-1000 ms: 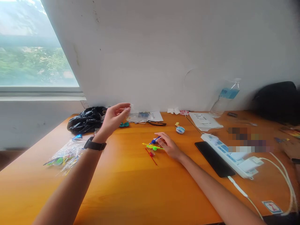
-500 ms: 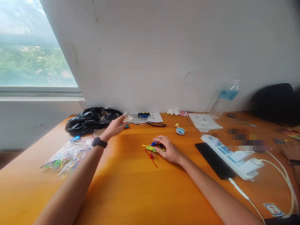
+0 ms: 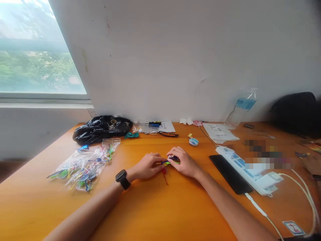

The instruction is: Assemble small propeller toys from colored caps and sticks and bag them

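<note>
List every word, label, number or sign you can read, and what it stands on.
Nothing reads clearly.
White sheet: dark print, too small.
White packet: label, too blurred.
Bottle: blue label, no legible words.
Round container: markings too small.
Card: symbol unclear.

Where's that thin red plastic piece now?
In the head view, the thin red plastic piece lies centrally on the orange wooden table, just nearer the camera than the left hand and right hand.

The left wrist wears a black, apparently square-faced watch.
</note>
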Tool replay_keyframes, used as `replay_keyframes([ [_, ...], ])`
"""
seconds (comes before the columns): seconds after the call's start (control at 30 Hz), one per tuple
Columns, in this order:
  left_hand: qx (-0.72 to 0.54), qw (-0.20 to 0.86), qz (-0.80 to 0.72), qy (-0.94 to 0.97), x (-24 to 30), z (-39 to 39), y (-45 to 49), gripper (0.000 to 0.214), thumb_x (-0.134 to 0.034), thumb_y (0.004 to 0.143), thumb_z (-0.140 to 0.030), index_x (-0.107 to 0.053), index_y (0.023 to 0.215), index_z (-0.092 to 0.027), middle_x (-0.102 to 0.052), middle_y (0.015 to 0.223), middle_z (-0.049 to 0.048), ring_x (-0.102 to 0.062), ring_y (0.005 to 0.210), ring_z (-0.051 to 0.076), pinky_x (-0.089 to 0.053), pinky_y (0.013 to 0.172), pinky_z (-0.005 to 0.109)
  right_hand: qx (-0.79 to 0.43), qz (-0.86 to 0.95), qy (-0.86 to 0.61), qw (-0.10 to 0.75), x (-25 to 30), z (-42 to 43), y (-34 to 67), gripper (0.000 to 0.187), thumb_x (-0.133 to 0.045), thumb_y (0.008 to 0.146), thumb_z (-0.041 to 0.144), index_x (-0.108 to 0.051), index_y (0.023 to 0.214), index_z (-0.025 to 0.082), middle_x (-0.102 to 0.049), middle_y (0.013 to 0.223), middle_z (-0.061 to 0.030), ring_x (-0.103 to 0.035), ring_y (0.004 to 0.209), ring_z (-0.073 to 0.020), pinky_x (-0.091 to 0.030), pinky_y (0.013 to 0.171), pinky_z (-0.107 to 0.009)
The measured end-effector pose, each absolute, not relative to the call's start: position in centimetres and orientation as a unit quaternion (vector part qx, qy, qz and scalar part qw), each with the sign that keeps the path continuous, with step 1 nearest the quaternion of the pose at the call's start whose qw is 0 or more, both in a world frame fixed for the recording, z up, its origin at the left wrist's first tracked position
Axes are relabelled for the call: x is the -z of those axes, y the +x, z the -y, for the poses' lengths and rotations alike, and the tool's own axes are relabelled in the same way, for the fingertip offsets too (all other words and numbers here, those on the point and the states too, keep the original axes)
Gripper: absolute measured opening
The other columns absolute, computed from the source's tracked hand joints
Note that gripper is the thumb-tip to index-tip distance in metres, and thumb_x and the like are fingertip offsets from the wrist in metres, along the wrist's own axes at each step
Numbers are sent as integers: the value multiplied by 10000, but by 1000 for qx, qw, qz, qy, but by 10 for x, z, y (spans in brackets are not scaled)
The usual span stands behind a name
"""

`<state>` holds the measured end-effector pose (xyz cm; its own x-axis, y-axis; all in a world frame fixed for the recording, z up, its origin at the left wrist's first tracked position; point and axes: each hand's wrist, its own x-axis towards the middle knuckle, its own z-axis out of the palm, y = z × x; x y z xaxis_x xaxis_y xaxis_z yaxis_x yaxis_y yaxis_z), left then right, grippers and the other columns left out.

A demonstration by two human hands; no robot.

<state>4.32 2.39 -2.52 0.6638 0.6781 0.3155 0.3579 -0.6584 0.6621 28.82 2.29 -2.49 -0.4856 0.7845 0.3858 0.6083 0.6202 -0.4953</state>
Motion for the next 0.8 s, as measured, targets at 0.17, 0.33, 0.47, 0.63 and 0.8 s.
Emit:
replay_keyframes([
  [0.17, -331, 376, -344, 794, 40, -17, 33, 424, -624, 977, -451, -679, 1340, -241, -750, 1128, 107, -703, 840, 225, -593, 761, 352, -120, 869, -410, 249, 21, -23, 284, 187, -557, 1029, 272, -723, 944, 255, -721, 942, -79, -618, 917, -263, -467, 842, -420],
  [0.33, -432, 336, -462, 698, 33, -33, 0, 463, -614, 986, -521, -665, 1322, -207, -737, 1116, 104, -695, 896, 214, -577, 795, 336, -122, 847, -427, 292, 1, -28, 274, 240, -475, 1063, 356, -668, 969, 251, -699, 926, -73, -621, 869, -246, -463, 800, -386],
  [0.47, -473, 315, -504, 650, 16, -30, -12, 426, -544, 1031, -513, -658, 1300, -204, -734, 1085, 89, -694, 943, 213, -556, 847, 323, -232, 794, -429, 363, -9, -51, 244, 244, -477, 1051, 436, -642, 1016, 260, -689, 886, -29, -623, 761, -205, -484, 721, -335],
  [0.63, -489, 346, -460, 655, 5, -18, -5, 417, -557, 1026, -506, -635, 1296, -197, -744, 1097, 90, -696, 966, 218, -556, 893, 341, -374, 732, -388, 416, 3, -97, 177, 164, -592, 953, 370, -658, 910, 227, -708, 860, -34, -662, 776, -201, -520, 720, -320],
  [0.8, -494, 329, -486, 642, 6, -22, -7, 316, -668, 961, -454, -706, 1132, -191, -774, 1060, 103, -731, 965, 253, -579, 874, 364, -393, 683, -422, 450, 19, -121, 130, 89, -643, 904, 309, -660, 927, 225, -675, 812, -10, -630, 727, -173, -525, 680, -296],
])
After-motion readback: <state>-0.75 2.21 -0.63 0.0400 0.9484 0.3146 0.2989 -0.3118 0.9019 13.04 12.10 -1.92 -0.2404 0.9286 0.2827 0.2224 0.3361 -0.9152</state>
